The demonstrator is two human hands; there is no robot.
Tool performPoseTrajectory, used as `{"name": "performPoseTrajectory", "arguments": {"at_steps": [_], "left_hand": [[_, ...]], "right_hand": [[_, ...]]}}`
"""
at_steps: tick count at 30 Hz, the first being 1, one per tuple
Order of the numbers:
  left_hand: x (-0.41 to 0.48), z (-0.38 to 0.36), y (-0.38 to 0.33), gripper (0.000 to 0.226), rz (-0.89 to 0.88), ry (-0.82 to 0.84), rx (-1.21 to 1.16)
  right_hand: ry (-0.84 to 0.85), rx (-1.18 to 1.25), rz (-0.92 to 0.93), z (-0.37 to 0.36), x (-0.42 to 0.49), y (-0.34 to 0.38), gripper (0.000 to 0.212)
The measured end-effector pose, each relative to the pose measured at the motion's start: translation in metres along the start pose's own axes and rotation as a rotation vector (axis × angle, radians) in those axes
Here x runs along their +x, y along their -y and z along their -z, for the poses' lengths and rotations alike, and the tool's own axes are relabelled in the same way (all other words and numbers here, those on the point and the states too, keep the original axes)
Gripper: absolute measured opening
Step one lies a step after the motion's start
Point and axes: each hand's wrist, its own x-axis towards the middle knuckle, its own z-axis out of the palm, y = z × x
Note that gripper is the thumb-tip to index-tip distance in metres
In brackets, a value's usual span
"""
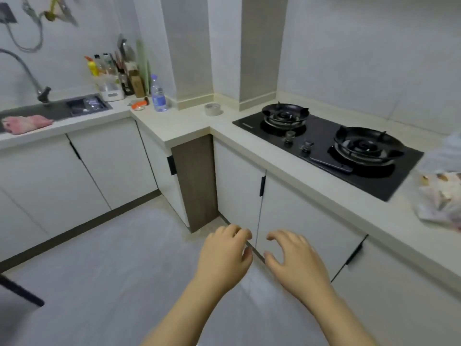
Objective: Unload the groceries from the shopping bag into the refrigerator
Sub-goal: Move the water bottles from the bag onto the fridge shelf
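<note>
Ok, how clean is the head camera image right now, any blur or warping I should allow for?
Head view: wide-angle bending bows the counter edge; the plastic bag at the right edge is smeared; left hand and right hand are fairly sharp; soft glare on the floor.

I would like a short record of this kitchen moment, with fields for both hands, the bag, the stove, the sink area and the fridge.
left hand: left hand empty, fingers loosely curled, in the air before the cabinet doors
right hand: right hand empty, fingers spread, beside the left
bag: plastic bag on the counter, right of the stove
stove: two-burner gas hob, no pots on it
sink area: pink cloth by the sink; water bottle at the corner
fridge: not in view
</note>
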Motion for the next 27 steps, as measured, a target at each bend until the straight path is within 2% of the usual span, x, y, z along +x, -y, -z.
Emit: {"name": "performPoseTrajectory", "arguments": {"at_steps": [5,16,22,27], "left_hand": [[0.084,-0.027,-0.042,0.033,-0.227,0.045,-0.070],[0.276,-0.085,-0.155,0.033,-0.608,0.153,-0.192],[0.331,-0.113,-0.234,0.033,-0.812,0.230,-0.237],[0.355,-0.133,-0.294,0.032,-0.905,0.225,-0.274]], "right_hand": [[-0.118,-0.012,-0.158,0.032,0.025,-0.061,0.036],[-0.359,-0.105,-0.504,0.123,0.099,-0.184,0.034],[-0.466,-0.152,-0.686,0.160,0.094,-0.243,0.033],[-0.559,-0.163,-0.752,0.190,0.090,-0.288,0.030]]}}
